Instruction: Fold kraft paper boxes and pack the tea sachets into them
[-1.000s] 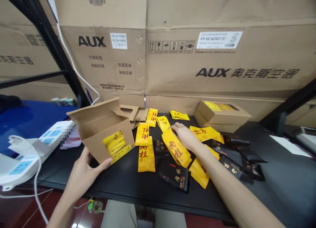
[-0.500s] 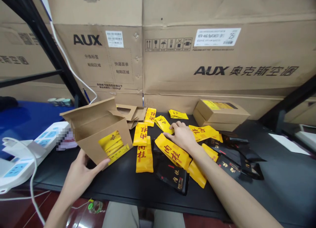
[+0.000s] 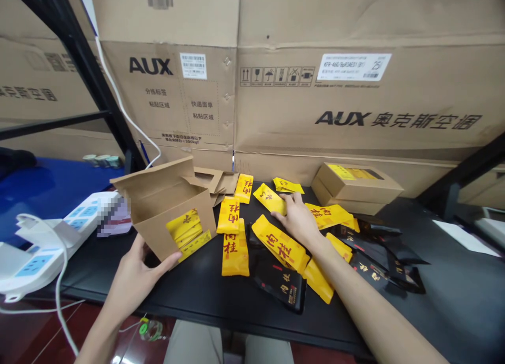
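The whole scene sits slightly further right in view than it did a moment ago, and the right hand (image 3: 300, 222) has slid off the large yellow packet (image 3: 279, 245) towards the back of the tabletop (image 3: 221, 295). Its grip is spread open and holds nothing, with the fingertips resting on the lower end of a smaller yellow packet (image 3: 269, 198).

The left hand (image 3: 130, 285) has a loose grip on the lower front corner of an open kraft box (image 3: 155, 232), fingers behind it and thumb stretched along its front edge. The box stands near the tabletop's left side, flaps up, with yellow sachets (image 3: 185, 230) showing through its front window.

Yellow packets with red characters and black packets (image 3: 280, 285) lie scattered across the middle and right of the tabletop. A flattened kraft blank (image 3: 215, 180) lies just behind the open box, and a closed kraft box (image 3: 355, 188) sits at the back edge. A white power strip (image 3: 51, 253) lies to the left, and large AUX cartons (image 3: 315, 90) stand behind the tabletop.
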`<state>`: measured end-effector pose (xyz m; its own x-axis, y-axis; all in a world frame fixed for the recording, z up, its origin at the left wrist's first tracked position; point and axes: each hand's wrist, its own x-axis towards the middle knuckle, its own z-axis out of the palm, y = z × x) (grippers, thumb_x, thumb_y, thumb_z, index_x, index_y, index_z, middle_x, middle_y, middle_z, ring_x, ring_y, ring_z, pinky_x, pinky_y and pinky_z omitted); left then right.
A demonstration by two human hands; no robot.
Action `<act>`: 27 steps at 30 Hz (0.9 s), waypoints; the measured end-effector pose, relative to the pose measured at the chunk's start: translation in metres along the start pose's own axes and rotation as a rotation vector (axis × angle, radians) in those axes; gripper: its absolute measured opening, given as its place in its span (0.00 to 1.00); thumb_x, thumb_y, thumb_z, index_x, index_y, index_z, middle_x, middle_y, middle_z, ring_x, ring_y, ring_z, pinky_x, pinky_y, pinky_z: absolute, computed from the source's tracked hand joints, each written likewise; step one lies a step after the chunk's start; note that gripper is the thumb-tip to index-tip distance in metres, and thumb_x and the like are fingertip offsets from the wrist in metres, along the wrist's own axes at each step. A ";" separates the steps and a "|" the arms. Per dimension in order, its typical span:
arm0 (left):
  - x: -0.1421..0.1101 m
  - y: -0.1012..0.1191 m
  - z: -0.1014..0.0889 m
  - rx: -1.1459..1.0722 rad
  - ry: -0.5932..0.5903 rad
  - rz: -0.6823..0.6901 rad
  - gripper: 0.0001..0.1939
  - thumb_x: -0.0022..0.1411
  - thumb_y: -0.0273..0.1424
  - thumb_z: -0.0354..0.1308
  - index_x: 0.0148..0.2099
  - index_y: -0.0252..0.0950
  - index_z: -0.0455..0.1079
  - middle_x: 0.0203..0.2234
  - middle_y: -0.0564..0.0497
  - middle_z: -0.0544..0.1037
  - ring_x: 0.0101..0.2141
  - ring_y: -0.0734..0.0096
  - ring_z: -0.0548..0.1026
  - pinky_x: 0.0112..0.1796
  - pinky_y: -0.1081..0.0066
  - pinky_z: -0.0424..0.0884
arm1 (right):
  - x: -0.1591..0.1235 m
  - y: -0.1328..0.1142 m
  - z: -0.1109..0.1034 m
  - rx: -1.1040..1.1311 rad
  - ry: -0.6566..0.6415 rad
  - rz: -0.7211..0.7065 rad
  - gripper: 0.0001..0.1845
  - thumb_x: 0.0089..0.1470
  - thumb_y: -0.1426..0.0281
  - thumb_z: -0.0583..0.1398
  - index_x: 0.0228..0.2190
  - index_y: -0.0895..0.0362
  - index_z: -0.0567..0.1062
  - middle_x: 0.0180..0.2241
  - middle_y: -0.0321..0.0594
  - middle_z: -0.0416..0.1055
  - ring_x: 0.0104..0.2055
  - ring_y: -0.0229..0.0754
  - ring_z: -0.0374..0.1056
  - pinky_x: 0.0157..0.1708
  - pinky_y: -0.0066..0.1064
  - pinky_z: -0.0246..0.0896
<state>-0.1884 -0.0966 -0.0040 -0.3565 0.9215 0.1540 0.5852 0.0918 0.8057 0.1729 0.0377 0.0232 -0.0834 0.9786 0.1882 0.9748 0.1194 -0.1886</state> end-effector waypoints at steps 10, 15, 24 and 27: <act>0.000 -0.003 0.001 -0.017 -0.018 -0.005 0.35 0.51 0.51 0.69 0.57 0.42 0.66 0.50 0.43 0.84 0.51 0.47 0.82 0.49 0.54 0.80 | -0.001 0.002 0.000 0.098 0.067 -0.008 0.20 0.64 0.68 0.58 0.57 0.56 0.69 0.59 0.51 0.68 0.50 0.54 0.75 0.47 0.42 0.70; 0.000 -0.003 0.001 -0.020 -0.011 -0.022 0.36 0.51 0.52 0.69 0.57 0.42 0.66 0.51 0.43 0.83 0.52 0.46 0.81 0.50 0.53 0.80 | -0.003 0.001 -0.002 0.139 0.040 -0.013 0.21 0.64 0.68 0.56 0.58 0.55 0.67 0.60 0.49 0.72 0.53 0.56 0.75 0.50 0.45 0.70; 0.000 -0.003 0.001 -0.023 -0.017 -0.027 0.35 0.52 0.51 0.69 0.57 0.42 0.65 0.52 0.42 0.83 0.53 0.45 0.81 0.52 0.51 0.79 | -0.002 0.002 -0.001 0.207 0.116 0.000 0.24 0.65 0.70 0.53 0.61 0.57 0.68 0.59 0.52 0.73 0.54 0.57 0.75 0.52 0.47 0.68; 0.000 -0.004 0.001 -0.020 -0.023 -0.005 0.36 0.53 0.51 0.69 0.59 0.42 0.65 0.53 0.42 0.82 0.54 0.45 0.80 0.52 0.51 0.79 | 0.002 0.005 0.000 0.295 0.218 0.016 0.21 0.63 0.69 0.55 0.56 0.60 0.72 0.52 0.55 0.77 0.50 0.57 0.76 0.51 0.46 0.68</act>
<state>-0.1903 -0.0971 -0.0080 -0.3427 0.9294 0.1373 0.5688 0.0890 0.8176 0.1774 0.0398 0.0226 0.0090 0.9257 0.3782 0.8714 0.1782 -0.4570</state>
